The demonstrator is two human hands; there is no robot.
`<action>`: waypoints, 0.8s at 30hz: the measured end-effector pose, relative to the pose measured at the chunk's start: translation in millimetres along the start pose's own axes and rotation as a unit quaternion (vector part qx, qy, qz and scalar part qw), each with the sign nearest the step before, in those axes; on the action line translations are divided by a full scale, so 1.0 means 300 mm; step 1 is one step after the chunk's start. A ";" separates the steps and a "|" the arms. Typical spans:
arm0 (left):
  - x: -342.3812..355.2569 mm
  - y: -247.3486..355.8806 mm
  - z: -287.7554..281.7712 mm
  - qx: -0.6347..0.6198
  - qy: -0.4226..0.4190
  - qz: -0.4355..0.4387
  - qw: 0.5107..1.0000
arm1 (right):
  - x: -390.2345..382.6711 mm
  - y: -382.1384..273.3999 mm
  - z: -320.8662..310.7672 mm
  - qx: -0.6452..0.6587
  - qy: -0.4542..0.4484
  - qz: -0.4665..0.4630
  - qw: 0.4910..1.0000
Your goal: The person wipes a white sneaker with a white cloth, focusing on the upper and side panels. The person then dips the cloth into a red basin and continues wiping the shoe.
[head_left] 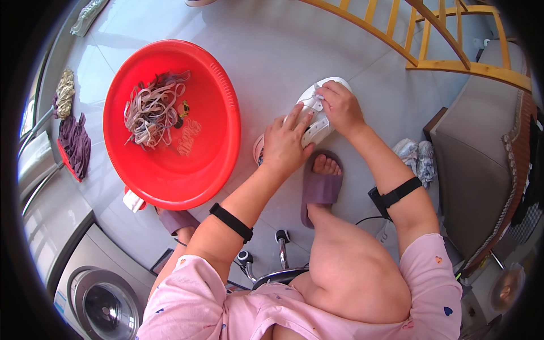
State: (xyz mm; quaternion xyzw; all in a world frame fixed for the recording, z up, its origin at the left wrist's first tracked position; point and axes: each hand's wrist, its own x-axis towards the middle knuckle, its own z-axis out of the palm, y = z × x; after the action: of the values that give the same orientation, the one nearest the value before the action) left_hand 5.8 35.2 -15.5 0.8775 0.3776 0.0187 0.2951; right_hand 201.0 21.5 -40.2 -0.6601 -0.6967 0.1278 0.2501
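Head view: 1 white shoe [318,131] sits on the floor [385,107], right of the red basin [209,130]; its long axis runs lower left to upper right, the apparent toe pointing forward and rightward. The left hand [285,139] lies spread across it; the right hand [340,107] pinches a pale strip [317,95], perhaps lace. Lace handling seems in hand; the next move calls for a steady shoe.
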 end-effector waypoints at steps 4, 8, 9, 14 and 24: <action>-0.002 -0.002 -0.006 0.018 -0.010 0.004 1.000 | -0.010 0.001 -0.034 -0.054 -0.047 -0.015 0.997; 0.001 -0.002 -0.007 0.003 -0.001 0.003 1.000 | -0.018 0.011 -0.052 -0.068 -0.082 0.051 0.993; 0.001 -0.001 -0.004 0.002 0.002 0.001 1.000 | -0.020 0.012 -0.049 -0.050 -0.055 0.049 0.996; -0.007 -0.005 -0.006 0.005 0.001 0.003 1.000 | -0.026 0.008 -0.040 0.000 -0.077 -0.013 0.997; -0.005 0.004 -0.006 -0.005 0.005 -0.001 1.000 | 0.006 0.030 -0.064 -0.036 -0.042 -0.027 0.998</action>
State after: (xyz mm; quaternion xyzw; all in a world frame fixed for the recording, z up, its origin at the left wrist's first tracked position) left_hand 5.2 34.5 -13.1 0.8753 0.3802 0.0248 0.2978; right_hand 218.7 21.3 -28.3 -0.6439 -0.7281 0.1240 0.1998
